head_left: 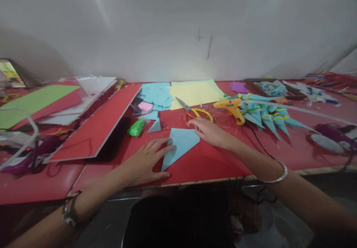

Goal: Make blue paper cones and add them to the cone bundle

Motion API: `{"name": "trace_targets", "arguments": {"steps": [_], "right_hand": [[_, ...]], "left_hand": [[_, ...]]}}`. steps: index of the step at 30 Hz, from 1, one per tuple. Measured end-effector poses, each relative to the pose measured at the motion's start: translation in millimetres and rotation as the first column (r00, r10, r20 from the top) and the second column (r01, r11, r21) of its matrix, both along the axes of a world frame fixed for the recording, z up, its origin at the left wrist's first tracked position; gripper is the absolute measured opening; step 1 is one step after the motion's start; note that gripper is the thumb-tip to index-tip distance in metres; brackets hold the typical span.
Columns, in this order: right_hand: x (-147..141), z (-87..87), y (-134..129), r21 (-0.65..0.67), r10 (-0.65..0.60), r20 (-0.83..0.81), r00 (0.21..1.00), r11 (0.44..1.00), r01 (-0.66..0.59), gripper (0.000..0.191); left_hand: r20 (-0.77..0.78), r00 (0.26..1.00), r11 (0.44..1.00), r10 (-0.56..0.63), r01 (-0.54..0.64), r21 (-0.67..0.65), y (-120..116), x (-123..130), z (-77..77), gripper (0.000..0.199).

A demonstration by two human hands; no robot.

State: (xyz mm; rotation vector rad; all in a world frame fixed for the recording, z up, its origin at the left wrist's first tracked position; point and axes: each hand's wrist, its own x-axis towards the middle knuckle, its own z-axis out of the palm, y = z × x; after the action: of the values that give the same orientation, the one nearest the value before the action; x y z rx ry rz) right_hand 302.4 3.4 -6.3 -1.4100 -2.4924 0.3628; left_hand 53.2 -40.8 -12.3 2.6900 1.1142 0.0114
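A folded light blue paper lies on the red tabletop in front of me. My left hand is open, its spread fingers on the paper's left edge and its thumb on the table. My right hand is at the paper's upper right corner. Its fingers reach over the handle of the scissors, which have red and yellow grips; no firm hold shows. Just left of the paper is a small folded blue triangle. To the right lies a yellow hot glue gun.
Blue paper pieces and pale yellow sheets lie at the back. On the left are a green packet, a pink packet and a tilted red board. Blue paper cones and a tray are right.
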Motion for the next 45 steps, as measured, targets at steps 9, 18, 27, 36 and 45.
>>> {"name": "trace_targets", "arguments": {"steps": [9,18,27,36,45], "right_hand": [[13,-10.4,-12,0.062,0.083,-0.076,0.994,0.995,-0.078,0.042],[18,-10.3,-29,0.039,0.086,-0.145,0.986,0.996,-0.081,0.035],[20,-6.1,-42,-0.025,0.272,-0.189,0.944,0.959,-0.281,0.065],[10,-0.7,-57,0.532,0.389,-0.015,0.921,0.783,-0.322,0.023],[13,-16.7,-69,0.678,0.232,0.244,0.942,0.653,-0.337,0.018]], "left_hand": [[0.013,0.997,0.993,0.079,-0.08,0.082,11,21,5.0,0.056],[0.134,0.979,0.984,0.154,-0.14,-0.11,11,25,13.5,0.062],[0.449,0.821,0.853,0.354,-0.086,-0.515,28,17,7.0,0.065],[0.528,0.823,0.891,0.207,0.064,-0.449,30,15,21.6,0.044],[0.318,0.948,0.989,-0.028,0.072,-0.129,1,24,27.2,0.049]]}}
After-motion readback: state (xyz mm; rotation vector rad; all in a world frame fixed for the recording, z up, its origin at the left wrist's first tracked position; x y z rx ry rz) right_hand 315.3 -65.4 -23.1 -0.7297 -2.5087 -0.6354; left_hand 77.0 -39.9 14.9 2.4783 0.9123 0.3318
